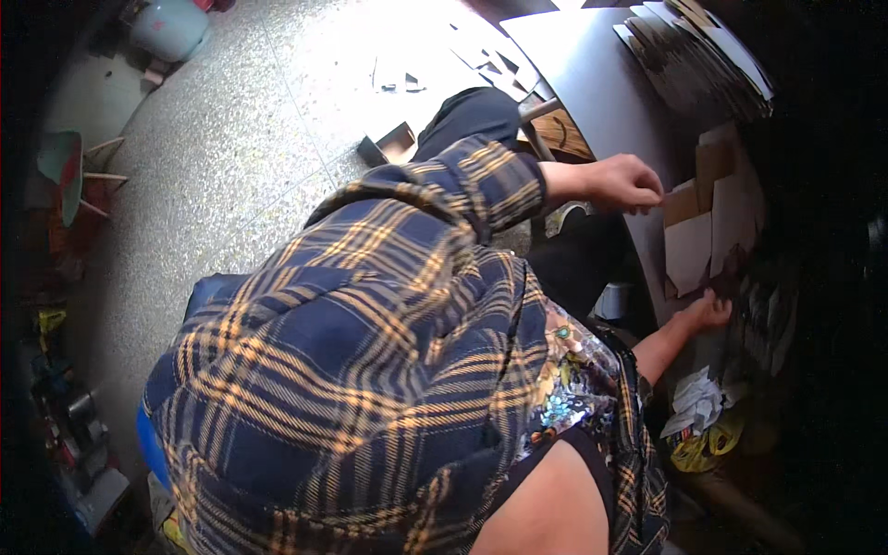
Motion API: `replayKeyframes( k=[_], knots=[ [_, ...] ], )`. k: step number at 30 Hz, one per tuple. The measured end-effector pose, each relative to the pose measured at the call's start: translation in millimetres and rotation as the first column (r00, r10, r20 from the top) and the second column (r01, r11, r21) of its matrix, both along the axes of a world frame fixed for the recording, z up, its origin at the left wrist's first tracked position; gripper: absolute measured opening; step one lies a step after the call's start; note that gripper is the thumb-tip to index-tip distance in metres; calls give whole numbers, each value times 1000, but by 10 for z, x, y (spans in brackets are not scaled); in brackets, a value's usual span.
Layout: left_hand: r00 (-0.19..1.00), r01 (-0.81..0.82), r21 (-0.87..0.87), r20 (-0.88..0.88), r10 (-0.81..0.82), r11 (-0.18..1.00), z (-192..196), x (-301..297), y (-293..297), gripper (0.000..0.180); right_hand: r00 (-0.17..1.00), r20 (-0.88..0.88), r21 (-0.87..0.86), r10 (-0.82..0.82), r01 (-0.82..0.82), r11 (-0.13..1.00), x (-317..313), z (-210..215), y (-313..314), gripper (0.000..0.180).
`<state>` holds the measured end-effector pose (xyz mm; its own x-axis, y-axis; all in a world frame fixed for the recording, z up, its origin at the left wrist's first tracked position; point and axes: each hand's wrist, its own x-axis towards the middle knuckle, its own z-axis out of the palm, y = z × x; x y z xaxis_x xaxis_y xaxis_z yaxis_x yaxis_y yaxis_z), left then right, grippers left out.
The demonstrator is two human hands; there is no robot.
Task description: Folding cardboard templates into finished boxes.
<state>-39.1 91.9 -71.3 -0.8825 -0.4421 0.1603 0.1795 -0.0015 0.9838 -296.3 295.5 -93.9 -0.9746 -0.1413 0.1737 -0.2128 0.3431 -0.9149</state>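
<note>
My left hand (627,182) hovers above the grey table (601,69), its fingers curled together at the near side of some folded cardboard (689,250). Whatever the fingertips hold, if anything, is too small to make out. That cardboard has pale panels and brown flaps, and its far part sinks into shadow. At its lower edge is my right hand (705,313), fingers bent inward; I cannot tell what lies in them. Both arms reach out from a dark blue and yellow plaid shirt.
Stacked flat cardboard sheets (698,60) lie at the table's far end. Crumpled white paper (698,402) and a yellow bag (708,449) are at lower right. On the speckled floor sit an open box (393,146), scraps (412,83), a green stool (60,171) and a pale blue tank (171,30).
</note>
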Motion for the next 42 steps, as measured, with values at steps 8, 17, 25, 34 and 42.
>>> replayKeyframes(
  k=[8, 17, 25, 34, 42],
  knots=[
    [968, -252, 160, 35, 250, 954, 139, 1116, -238, 24, 659, -494, 130, 567, -589, 798, 1123, 885, -823, 31],
    [255, -715, 668, 525, 812, -208, -1903, 2382, -2044, 20, 257, -206, 510, 944, -795, 328, 1749, 871, -2492, 39],
    [78, -995, 29, 797, 599, 91, -3790, 3489, -2876, 11, 24, -99, 686, 995, -723, 85, 2051, 785, -3729, 58],
    [-278, -818, -446, 860, 429, 364, -4552, 3904, -3598, 57, -23, 39, 804, 999, -593, -45, 1660, 593, -3782, 65],
    [-524, -674, -539, 831, 188, 506, -4425, 3413, -4000, 88, -51, 126, 826, 991, -547, -134, 1354, 609, -3676, 66]
  ],
)
